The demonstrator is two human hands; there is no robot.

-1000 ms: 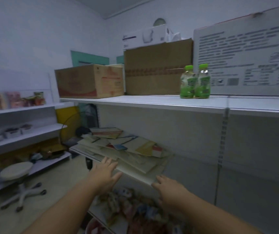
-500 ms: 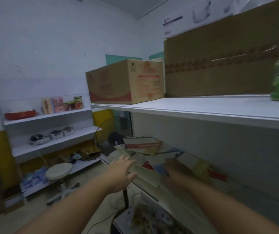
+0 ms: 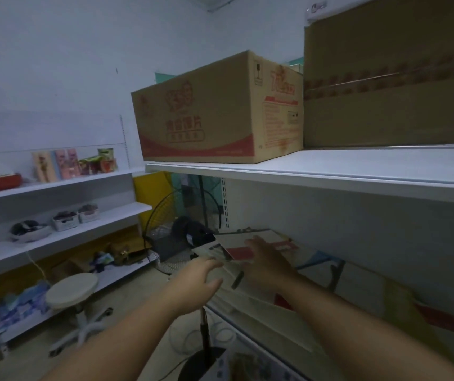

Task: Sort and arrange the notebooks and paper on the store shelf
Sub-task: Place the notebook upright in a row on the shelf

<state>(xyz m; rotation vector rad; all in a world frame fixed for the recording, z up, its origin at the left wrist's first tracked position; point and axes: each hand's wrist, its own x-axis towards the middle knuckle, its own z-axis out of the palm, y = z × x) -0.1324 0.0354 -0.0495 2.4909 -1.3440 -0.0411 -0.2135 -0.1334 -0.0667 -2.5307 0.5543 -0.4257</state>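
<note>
Printed brown cardboard box [image 3: 201, 114] sits on the white metal upper shelf [image 3: 357, 167], larger plain brown cardboard box [image 3: 390, 86] just right of it, loose pile of notebooks and paper [image 3: 278, 241] on the shelf below, left hand [image 3: 195, 281] and right hand [image 3: 267, 262] over the pile's left end, round white stool [image 3: 71, 290] on the floor far left.

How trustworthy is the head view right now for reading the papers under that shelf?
Head view: dim, bluish light; the upper shelf shades the notebooks and paper, so covers are hard to read. Motion blur smears the left hand and right hand. Wide-angle distortion stretches the frame edges. The printed cardboard box looks sharp.
</note>
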